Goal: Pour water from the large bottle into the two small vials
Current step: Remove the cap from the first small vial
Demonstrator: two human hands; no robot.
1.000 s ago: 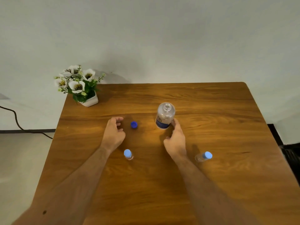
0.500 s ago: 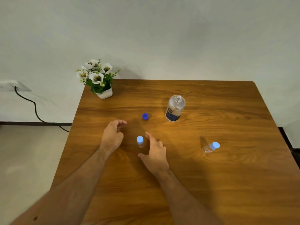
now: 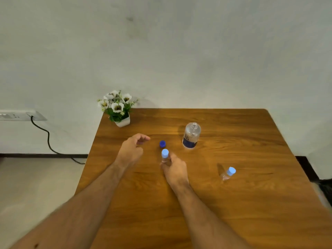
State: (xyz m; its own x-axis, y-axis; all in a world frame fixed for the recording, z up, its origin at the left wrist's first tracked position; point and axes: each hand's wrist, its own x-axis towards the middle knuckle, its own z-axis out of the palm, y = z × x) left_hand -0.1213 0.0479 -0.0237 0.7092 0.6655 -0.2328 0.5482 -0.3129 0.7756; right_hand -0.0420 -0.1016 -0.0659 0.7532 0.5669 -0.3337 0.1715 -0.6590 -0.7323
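Note:
The large clear bottle (image 3: 191, 135) with a dark blue label stands uncapped on the wooden table (image 3: 233, 203). Its dark blue cap (image 3: 162, 144) lies to the left of it. My right hand (image 3: 175, 169) grips a small clear vial (image 3: 165, 156) with a light blue cap, held upright just in front of the dark cap. A second small vial (image 3: 228, 173) with a light blue cap stands to the right, apart from both hands. My left hand (image 3: 133, 150) hovers left of the dark cap, fingers loosely curled, holding nothing.
A small white pot of white flowers (image 3: 117, 108) sits at the table's far left corner. A wall socket strip (image 3: 19, 115) with a black cable (image 3: 47, 139) is on the wall to the left. A dark object (image 3: 326, 189) lies beyond the table's right edge.
My right hand left the large bottle, moved left and took hold of the near vial. The camera view shifted, so the table sits further right in the frame.

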